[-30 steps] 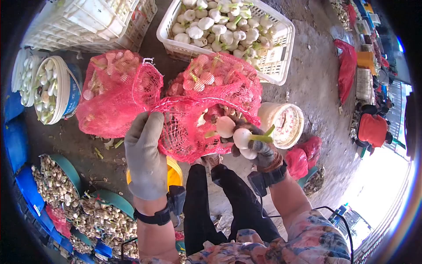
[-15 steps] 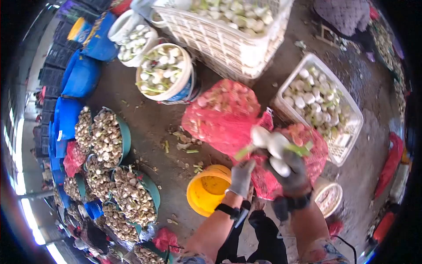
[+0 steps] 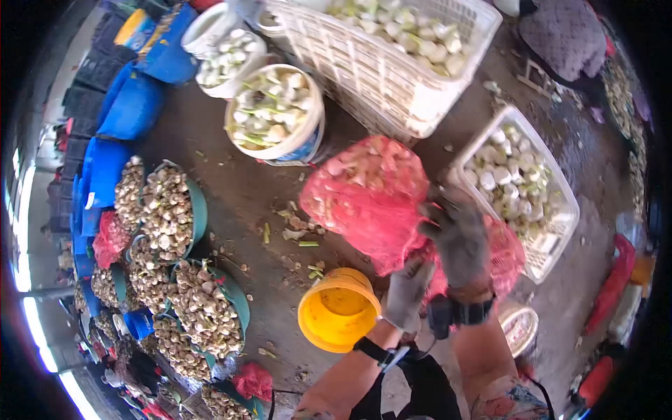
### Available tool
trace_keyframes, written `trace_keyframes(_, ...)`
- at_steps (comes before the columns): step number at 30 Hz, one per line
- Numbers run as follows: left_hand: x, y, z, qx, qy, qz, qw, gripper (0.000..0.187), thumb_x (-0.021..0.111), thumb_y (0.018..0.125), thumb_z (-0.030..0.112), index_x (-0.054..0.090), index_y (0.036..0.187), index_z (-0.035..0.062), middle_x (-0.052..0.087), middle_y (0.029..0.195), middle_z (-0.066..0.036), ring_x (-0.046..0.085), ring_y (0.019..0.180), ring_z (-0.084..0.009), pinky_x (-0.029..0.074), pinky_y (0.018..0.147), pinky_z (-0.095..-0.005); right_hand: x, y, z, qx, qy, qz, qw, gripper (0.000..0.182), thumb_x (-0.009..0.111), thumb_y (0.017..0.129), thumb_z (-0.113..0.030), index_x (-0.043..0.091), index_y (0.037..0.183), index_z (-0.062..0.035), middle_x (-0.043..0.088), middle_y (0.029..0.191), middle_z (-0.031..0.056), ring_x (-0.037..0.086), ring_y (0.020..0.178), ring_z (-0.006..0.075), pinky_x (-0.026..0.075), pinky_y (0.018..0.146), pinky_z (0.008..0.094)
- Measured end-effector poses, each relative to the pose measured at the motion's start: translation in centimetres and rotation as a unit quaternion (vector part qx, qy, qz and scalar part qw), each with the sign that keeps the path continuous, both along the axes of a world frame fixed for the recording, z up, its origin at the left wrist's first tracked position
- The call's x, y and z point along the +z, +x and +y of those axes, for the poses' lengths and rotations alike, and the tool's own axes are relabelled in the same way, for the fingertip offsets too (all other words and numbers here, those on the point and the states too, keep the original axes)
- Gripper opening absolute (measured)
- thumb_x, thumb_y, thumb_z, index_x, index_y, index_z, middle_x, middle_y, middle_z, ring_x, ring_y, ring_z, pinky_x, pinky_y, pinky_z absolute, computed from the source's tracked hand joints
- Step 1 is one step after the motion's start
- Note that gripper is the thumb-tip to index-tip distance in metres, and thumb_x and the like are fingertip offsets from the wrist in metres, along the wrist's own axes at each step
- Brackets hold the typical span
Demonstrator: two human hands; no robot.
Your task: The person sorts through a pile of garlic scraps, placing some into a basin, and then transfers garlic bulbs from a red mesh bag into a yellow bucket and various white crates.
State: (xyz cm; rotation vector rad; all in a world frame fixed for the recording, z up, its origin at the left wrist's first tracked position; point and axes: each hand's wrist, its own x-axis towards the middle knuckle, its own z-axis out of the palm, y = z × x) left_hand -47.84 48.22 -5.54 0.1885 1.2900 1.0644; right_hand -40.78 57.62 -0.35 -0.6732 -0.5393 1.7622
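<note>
My right hand (image 3: 458,241), in a dark grey glove, is open with its fingers apart, over the right side of a red mesh bag (image 3: 371,203). No garlic shows in it. Below and to its left, my left hand (image 3: 408,294), in a lighter grey glove, has its fingers drawn together at the bag's near edge. Whatever they hold is hidden. Garlic bulbs show through the mesh. To the right, a white crate (image 3: 570,203) holds trimmed garlic bulbs (image 3: 509,171).
A yellow bucket (image 3: 360,278) stands beside my left forearm. Farther off are a white bucket (image 3: 234,143) of garlic and a large white crate (image 3: 413,105). Green tubs (image 3: 199,210) heaped with garlic line the left. A person (image 3: 563,38) is at the upper right.
The white bulbs with green stems that were in my hands are gone from them. My right hand has moved up and its fingers have opened. My left hand has moved slightly right and down.
</note>
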Motion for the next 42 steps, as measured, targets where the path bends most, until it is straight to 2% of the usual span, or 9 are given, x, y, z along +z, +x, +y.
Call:
trace_keyframes(5,4.4,1.4,5.3,-0.062,0.093,0.102,0.988,0.011,0.062,0.089,0.015,0.062,0.080,0.0081,0.055,0.072,0.007,0.046,0.065,-0.0029,0.038,0.056,-0.0217,0.7,11.5,-11.2,-0.069,-0.065,-0.364,0.926,0.028,0.063,0.088,-0.025,0.058,0.094,0.0024,0.062,0.089,0.0108,0.061,0.082,0.0200,0.048,0.077,0.0303)
trace_keyframes(11,8.4,5.0,7.1,-0.070,0.118,0.024,0.990,0.006,0.061,0.089,0.008,0.066,0.090,0.0047,0.063,0.081,0.002,0.055,0.072,-0.0029,0.045,0.065,-0.0200,-6.2,21.3,-15.1,-0.029,-0.028,-0.873,0.487,0.094,0.081,0.066,-0.035,0.030,0.137,0.0018,0.037,0.137,0.0240,0.037,0.125,0.0408,0.033,0.103,0.0508)
trace_keyframes(17,12.6,7.2,5.1,-0.108,0.128,0.037,0.985,0.020,0.059,0.083,-0.003,0.063,0.102,0.0014,0.059,0.093,-0.006,0.056,0.084,-0.0140,0.047,0.072,-0.0254,-12.8,25.4,-18.0,0.066,-0.152,-0.847,0.505,0.087,0.075,0.073,-0.036,0.029,0.138,0.0011,0.037,0.139,0.0237,0.039,0.127,0.0399,0.036,0.102,0.0491)
trace_keyframes(21,13.7,7.2,4.6,-0.106,0.095,0.116,0.983,0.014,0.063,0.079,-0.001,0.059,0.093,-0.0010,0.058,0.089,-0.009,0.057,0.081,-0.0207,0.046,0.075,-0.0310,-18.5,29.4,-19.5,-0.182,-0.163,-0.494,0.835,0.031,0.057,0.087,-0.002,0.053,0.118,0.0009,0.061,0.112,0.0096,0.060,0.098,0.0199,0.049,0.085,0.0336)
trace_keyframes(23,13.2,6.4,5.1,-0.292,0.359,0.533,0.709,0.009,0.059,0.085,0.000,0.062,0.093,0.0000,0.061,0.086,-0.004,0.059,0.080,-0.0131,0.047,0.071,-0.0263,-14.0,30.1,-19.2,-0.246,-0.191,-0.443,0.841,0.026,0.054,0.089,0.000,0.060,0.113,-0.0019,0.063,0.102,0.0058,0.057,0.090,0.0128,0.049,0.077,0.0275)
trace_keyframes(32,17.9,5.5,2.4,-0.286,0.304,0.600,0.682,0.018,0.063,0.080,0.006,0.058,0.095,-0.0022,0.056,0.091,-0.012,0.057,0.080,-0.0225,0.046,0.075,-0.0317,3.1,30.1,-18.3,-0.147,-0.181,-0.495,0.837,0.038,0.059,0.090,-0.038,0.061,0.103,-0.0021,0.064,0.089,0.0026,0.061,0.079,0.0115,0.050,0.067,0.0261)
trace_keyframes(35,18.6,6.1,0.9,-0.029,0.211,0.315,0.925,0.020,0.062,0.079,0.009,0.057,0.093,-0.0038,0.054,0.091,-0.015,0.056,0.080,-0.0285,0.046,0.075,-0.0344,6.0,28.2,-19.3,-0.210,-0.227,-0.420,0.853,0.030,0.056,0.092,-0.028,0.062,0.103,-0.0003,0.065,0.089,0.0029,0.058,0.074,0.0092,0.046,0.062,0.0227)
trace_keyframes(37,15.5,3.2,0.5,-0.251,0.332,0.690,0.592,0.018,0.057,0.085,0.013,0.058,0.093,-0.0028,0.055,0.092,-0.012,0.058,0.080,-0.0245,0.046,0.071,-0.0316,5.3,27.7,-20.4,-0.227,-0.239,-0.358,0.874,0.041,0.056,0.092,-0.040,0.062,0.101,-0.0004,0.065,0.090,0.0037,0.058,0.078,0.0105,0.047,0.068,0.0232)
trace_keyframes(42,18.0,4.5,2.5,-0.070,0.161,0.252,0.952,0.012,0.055,0.086,0.009,0.058,0.096,0.0018,0.055,0.089,-0.003,0.057,0.080,-0.0142,0.046,0.070,-0.0280,5.9,27.0,-20.2,-0.145,-0.247,-0.393,0.874,0.045,0.054,0.091,-0.043,0.061,0.104,-0.0011,0.065,0.090,0.0041,0.058,0.079,0.0106,0.047,0.070,0.0239)
